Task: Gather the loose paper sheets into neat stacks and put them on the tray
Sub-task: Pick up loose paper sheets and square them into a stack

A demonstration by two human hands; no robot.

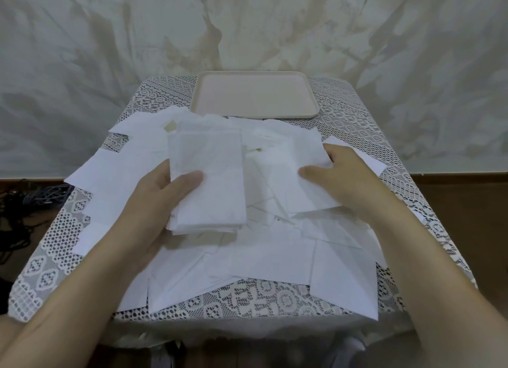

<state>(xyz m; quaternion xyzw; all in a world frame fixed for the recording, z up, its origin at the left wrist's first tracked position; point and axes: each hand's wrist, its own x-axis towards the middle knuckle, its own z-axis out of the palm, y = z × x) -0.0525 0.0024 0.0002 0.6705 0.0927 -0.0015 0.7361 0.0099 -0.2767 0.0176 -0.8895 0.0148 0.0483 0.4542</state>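
Left hand [162, 194] grips small stack [209, 175], thumb on top, fingers under; long axis runs away toward tray [255, 95], straight beyond it. Right hand [338, 175] pinches one loose sheet [288, 169] just right of stack. Scattered sheets [261, 271] lie under both hands on worktop [357, 114].

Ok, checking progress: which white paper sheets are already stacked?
The neat bundle of white paper sheets in the left hand; the rest lie scattered loose.

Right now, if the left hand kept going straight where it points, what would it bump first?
Probably the loose sheets heaped ahead; the left hand, gripping a paper stack, points toward the tray. If it passes above them, the tray comes next. Height is unclear.
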